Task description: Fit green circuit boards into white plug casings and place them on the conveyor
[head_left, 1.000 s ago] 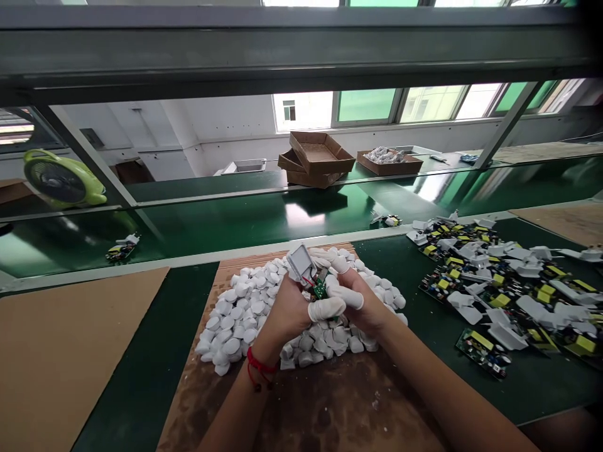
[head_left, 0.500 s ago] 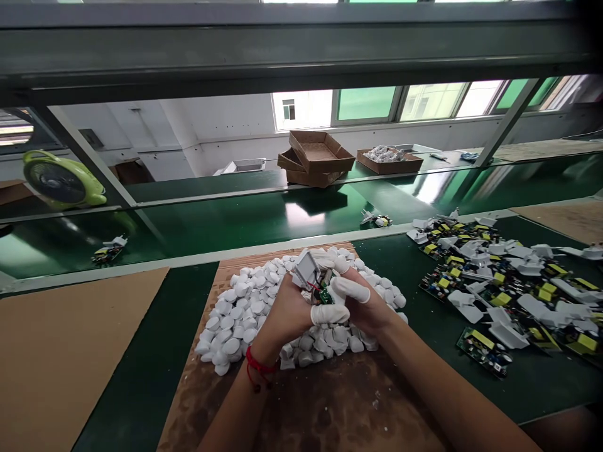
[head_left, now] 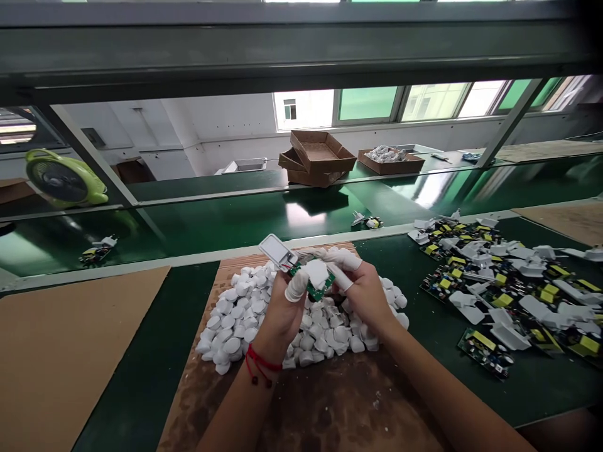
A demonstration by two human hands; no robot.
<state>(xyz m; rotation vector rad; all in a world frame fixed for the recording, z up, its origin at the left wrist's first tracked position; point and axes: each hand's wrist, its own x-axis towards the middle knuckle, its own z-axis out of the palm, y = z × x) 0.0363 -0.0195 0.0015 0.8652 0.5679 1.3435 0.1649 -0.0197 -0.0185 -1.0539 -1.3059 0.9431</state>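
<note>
My left hand (head_left: 281,309) and my right hand (head_left: 365,290) meet above a heap of small white plastic caps (head_left: 245,307) on a brown board (head_left: 311,402). Both wear white finger cots. Between them they pinch a small green circuit board (head_left: 316,287) with a white cap (head_left: 316,272) pressed on it. A white rectangular plug cover (head_left: 277,250) hangs from the board by thin wires, up and left of my left fingers. Both hands are closed on this assembly.
Several green circuit boards with white plug covers (head_left: 499,282) lie on the green mat at right. Behind runs a green conveyor belt (head_left: 235,220) carrying finished assemblies (head_left: 97,249) (head_left: 367,221). Cardboard trays (head_left: 320,157) and a green fan (head_left: 61,179) stand beyond. Brown cardboard (head_left: 61,351) lies left.
My hands turned the assembly: the white cover swung up and left, the green board now lies flat with a white cap on top. The assemblies on the belt drifted left.
</note>
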